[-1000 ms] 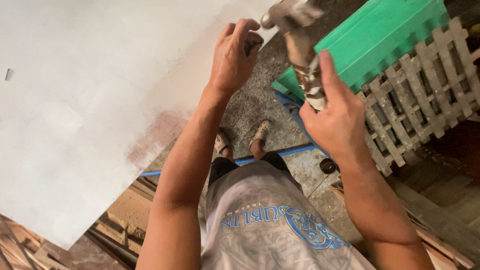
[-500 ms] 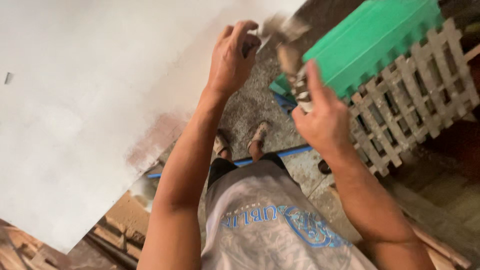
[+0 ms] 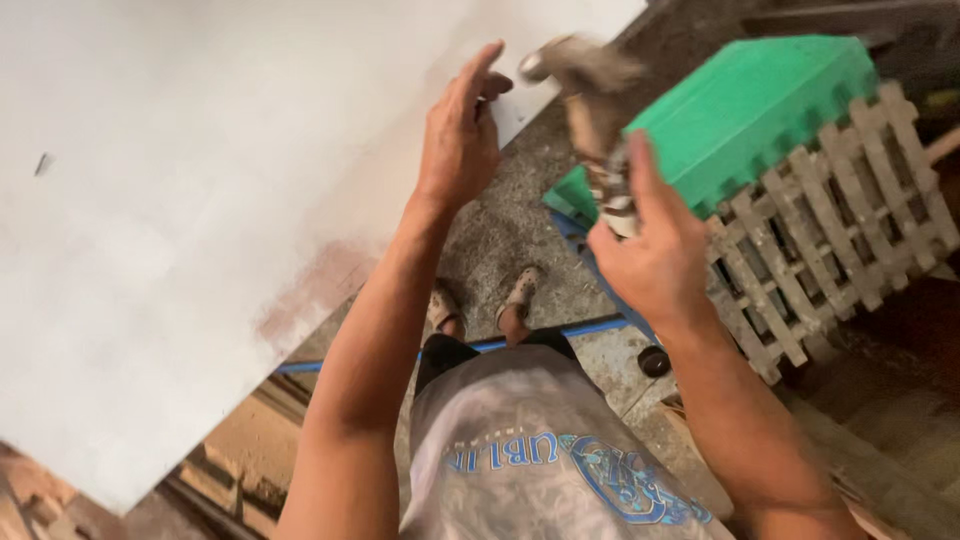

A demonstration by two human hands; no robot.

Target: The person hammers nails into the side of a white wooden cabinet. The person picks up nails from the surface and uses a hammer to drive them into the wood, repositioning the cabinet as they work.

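Note:
My left hand (image 3: 458, 140) is raised against the lower right edge of a big white board (image 3: 200, 200). Its fingers are stretched upward and the thumb tip lies close to the forefinger. Whether anything small is pinched there is too unclear to tell. My right hand (image 3: 650, 255) grips the worn handle of a hammer (image 3: 590, 90). The blurred hammer head is just right of my left fingertips, near the board's edge.
A green plastic block (image 3: 750, 110) and a grey wooden lattice (image 3: 830, 240) lie on the right. My sandalled feet (image 3: 520, 290) stand on rough concrete behind a blue pipe (image 3: 590, 327). A small dark round cap (image 3: 654, 360) lies nearby. Timber scraps (image 3: 230, 450) sit under the board at lower left.
The hammer swung down toward my left fingers and is now back up by the board's edge. My left fingers went from a tight pinch to a straighter pose.

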